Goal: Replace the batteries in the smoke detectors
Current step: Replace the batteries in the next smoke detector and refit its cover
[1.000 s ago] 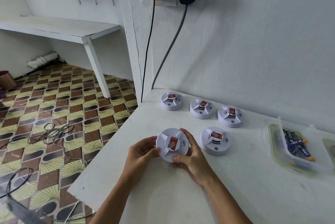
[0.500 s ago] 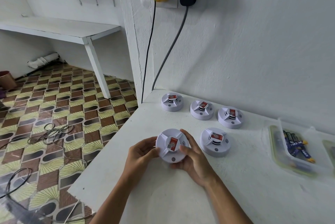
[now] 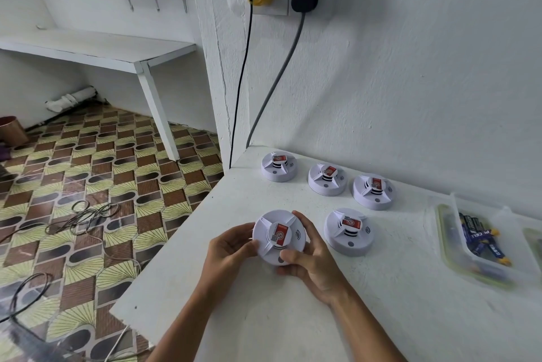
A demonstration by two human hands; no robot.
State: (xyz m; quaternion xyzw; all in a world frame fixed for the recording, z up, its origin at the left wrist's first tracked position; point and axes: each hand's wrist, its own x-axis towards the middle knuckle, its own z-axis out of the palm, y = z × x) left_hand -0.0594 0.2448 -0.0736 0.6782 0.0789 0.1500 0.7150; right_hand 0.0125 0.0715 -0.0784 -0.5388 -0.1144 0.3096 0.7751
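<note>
left hand (image 3: 231, 250) + right hand (image 3: 311, 262) | hold | round white plastic smoke detector (image 3: 278, 237)

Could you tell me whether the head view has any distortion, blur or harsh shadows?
Head view: wide-angle bending bows the wall corner; light is soft and even, with faint shadows; the held smoke detector is sharp, while the battery container at the right edge looks smeared.

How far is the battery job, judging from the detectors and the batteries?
Nothing looks done yet. Both hands, left and right, grip one closed smoke detector. Four other detectors sit closed on the table. The batteries lie in their clear container. All five remain to do.
</note>
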